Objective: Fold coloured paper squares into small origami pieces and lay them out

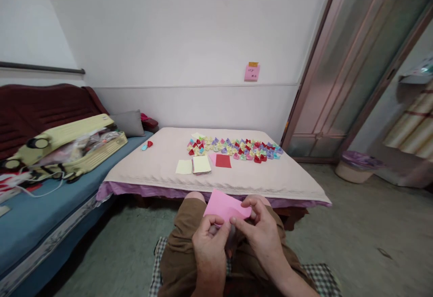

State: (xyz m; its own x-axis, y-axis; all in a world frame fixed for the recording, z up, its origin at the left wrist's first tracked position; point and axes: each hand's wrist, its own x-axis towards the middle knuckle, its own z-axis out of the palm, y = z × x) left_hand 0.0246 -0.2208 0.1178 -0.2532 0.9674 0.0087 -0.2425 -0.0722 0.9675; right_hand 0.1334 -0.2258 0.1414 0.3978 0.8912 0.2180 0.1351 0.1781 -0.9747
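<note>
A pink sheet of paper [223, 205] is held up over my lap in both hands. My left hand [211, 238] pinches its lower left edge between thumb and fingers. My right hand [260, 227] grips the right side, its thumb on the near edge and its index finger at the right corner. In front of the paper, on the cloth-covered table, lie a stack of pale yellow square sheets [202, 164], one loose yellow sheet [183, 167] and a red square sheet [223, 161] overlapping a pink one.
Many small folded paper pieces [233, 146] in several colours spread across the back of the table [152, 166]. Two more [147, 145] lie at its left. A blue-covered couch [67, 197] holds an opened yellow suitcase [74, 146]. On the right floor stands a bin [356, 166].
</note>
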